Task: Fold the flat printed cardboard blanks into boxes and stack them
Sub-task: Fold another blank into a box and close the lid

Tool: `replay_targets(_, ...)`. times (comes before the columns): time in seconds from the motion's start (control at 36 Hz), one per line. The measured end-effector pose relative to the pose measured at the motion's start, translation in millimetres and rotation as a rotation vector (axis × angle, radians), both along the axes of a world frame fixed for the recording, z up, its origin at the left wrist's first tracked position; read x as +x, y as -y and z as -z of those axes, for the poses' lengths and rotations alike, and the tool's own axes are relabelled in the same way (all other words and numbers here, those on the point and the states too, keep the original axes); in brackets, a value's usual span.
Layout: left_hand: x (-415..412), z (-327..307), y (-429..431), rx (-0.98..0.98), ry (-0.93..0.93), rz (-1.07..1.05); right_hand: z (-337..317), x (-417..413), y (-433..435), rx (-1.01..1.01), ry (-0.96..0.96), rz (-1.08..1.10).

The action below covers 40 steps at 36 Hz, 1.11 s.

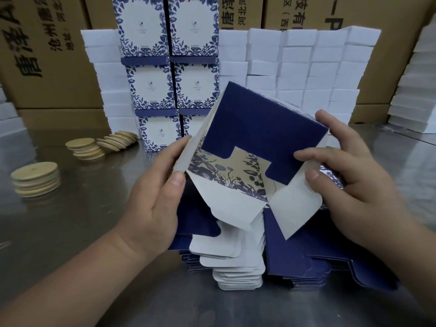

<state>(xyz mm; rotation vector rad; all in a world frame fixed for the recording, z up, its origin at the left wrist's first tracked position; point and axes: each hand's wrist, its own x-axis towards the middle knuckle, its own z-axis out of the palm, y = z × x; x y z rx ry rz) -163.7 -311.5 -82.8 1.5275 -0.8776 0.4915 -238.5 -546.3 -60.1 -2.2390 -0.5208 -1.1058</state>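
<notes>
Both hands grip one half-formed box (259, 142) above the tabletop (70, 220): the left hand (153, 197) pinches its left wall, and the right hand (349, 182) curls round the right edge, thumb on the navy flap. Flat blanks (236, 260) lie stacked beneath, finished boxes (169, 67) behind. Uneven pressure could crease a flap or miss the slot.

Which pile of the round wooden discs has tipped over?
The pile of wooden discs nearest the stacked flowered boxes: its discs lean on each other in a slanting row. The middle pile and the left pile lie flat.
</notes>
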Motion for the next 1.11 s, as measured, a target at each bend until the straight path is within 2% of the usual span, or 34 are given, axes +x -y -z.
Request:
replay_targets(0.14, -0.9, -3.1, 3.3, 0.0, 0.119, -0.044, -1.0, -0.3, 2.2, -0.004, -0.044, 0.02)
replay_targets(0.5, -2.5, -3.5, 0.4, 0.095, 0.144, -0.055, -2.2, -2.3, 0.2, 0.028, -0.116, 0.055)
replay_targets(0.69, -4.1, -10.0, 2.1, 0.118, 0.089, -0.173, -0.8, -0.6, 0.9, -0.022, -0.078, 0.046)
replay_targets(0.97, -16.1, -19.0, 10.0, -0.029, -0.104, -0.203, -1.4, -0.3, 2.4, -0.068, -0.069, 0.084)
replay_targets(1.11, -17.8, -19.3, 11.8, 0.002, -0.151, -0.325, -1.6, -1.1, 1.1, -0.087, -0.08, 0.084)
